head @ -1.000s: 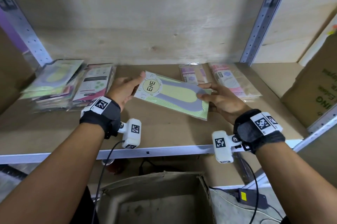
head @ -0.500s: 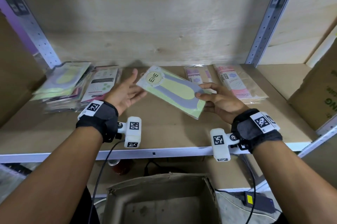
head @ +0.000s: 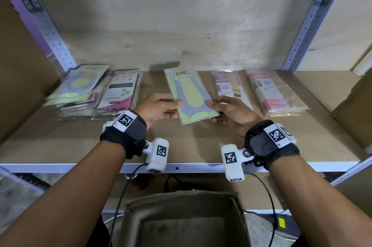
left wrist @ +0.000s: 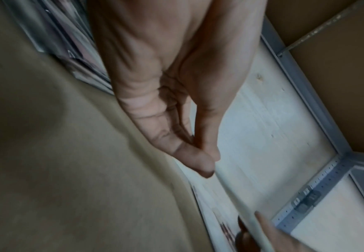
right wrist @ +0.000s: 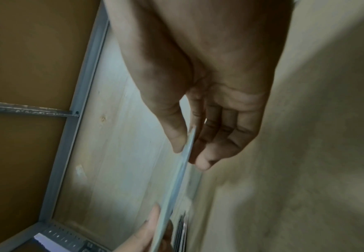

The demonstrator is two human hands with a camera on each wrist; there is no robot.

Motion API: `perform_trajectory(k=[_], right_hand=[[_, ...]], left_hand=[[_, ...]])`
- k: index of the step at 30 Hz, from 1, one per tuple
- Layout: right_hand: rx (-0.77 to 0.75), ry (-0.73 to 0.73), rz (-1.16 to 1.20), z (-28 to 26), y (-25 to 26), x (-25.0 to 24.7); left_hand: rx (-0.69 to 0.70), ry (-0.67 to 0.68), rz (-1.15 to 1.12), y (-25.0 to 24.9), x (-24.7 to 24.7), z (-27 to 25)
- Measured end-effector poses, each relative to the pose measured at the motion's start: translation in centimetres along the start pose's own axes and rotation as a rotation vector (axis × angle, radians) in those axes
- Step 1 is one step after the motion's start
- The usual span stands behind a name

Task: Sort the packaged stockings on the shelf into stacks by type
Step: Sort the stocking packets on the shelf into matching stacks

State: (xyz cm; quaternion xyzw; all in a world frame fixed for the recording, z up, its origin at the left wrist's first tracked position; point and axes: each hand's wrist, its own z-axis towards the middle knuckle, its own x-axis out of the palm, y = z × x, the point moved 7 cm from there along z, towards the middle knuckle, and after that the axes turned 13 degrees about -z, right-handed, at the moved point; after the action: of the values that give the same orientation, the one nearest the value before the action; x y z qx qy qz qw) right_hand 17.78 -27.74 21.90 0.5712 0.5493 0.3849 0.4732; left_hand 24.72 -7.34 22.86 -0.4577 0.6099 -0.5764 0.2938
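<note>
A green-and-grey stocking packet (head: 190, 94) with a round label is held above the middle of the shelf (head: 181, 146), long side pointing to the back wall. My left hand (head: 161, 109) pinches its left edge and my right hand (head: 227, 110) pinches its right edge. In the right wrist view the packet's thin edge (right wrist: 183, 163) sits between thumb and fingers. The left wrist view shows thumb and fingertips (left wrist: 202, 160) closed on the packet's edge (left wrist: 237, 196). A stack of like green packets (head: 78, 89) lies at the far left, a pink-and-white stack (head: 120, 91) beside it.
Purple-labelled packets (head: 225, 87) and a pink-labelled stack (head: 271, 94) lie on the shelf's right part. Metal uprights (head: 314, 15) frame the bay. Cardboard boxes stand at the left (head: 22, 69) and right (head: 354, 104). An open carton (head: 181, 218) sits below the shelf.
The packet has turned from slanting across the shelf to pointing straight back. My left hand, which had let go half a second ago, pinches its left edge again.
</note>
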Motion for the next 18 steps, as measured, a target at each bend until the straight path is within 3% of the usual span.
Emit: perform_trajectory(k=[7,14,18], right_hand=[[0.072,0.074,0.205,0.7,-0.6,0.9],[-0.033,-0.005,0.157,1.3,-0.2,0.6],[0.013,0.021,0.257,1.3,-0.3,1.0]], left_hand=[[0.003,-0.041,-0.209,-0.4,-1.4,0.0],[-0.059,0.046,-0.073,0.5,-0.6,-0.1],[-0.052,0.033,-0.195,0.1,-0.8,0.0]])
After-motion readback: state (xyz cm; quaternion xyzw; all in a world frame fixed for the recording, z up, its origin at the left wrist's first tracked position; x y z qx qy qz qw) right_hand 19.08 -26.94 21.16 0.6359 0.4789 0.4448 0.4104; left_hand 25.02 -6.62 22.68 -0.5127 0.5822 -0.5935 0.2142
